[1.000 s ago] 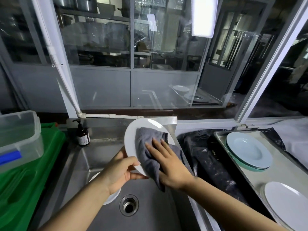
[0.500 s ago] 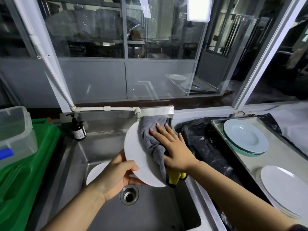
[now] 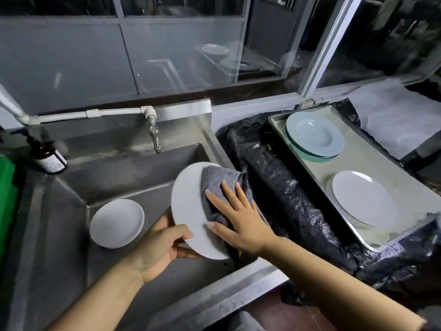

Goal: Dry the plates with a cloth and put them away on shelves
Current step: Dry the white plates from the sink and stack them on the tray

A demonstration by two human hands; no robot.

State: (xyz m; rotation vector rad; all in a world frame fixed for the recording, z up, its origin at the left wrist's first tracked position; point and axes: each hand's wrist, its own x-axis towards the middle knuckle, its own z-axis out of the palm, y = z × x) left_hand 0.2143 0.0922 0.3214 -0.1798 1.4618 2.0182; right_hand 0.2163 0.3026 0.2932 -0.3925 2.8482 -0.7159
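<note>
Left hand gripped the white plate by its lower rim, tilted over the sink (right side of basin). Right hand, fingers straight, pressed the grey cloth against the plate's face. Stacked plates sat on a tray at 3 o'clock.

Dim, soft, edge-warped; glassy reflections.

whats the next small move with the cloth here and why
Probably sweep the cloth leftward: the right hand presses it flat on the right part of the plate, which the left hand grips by its lower rim, and the left part is uncovered.
</note>
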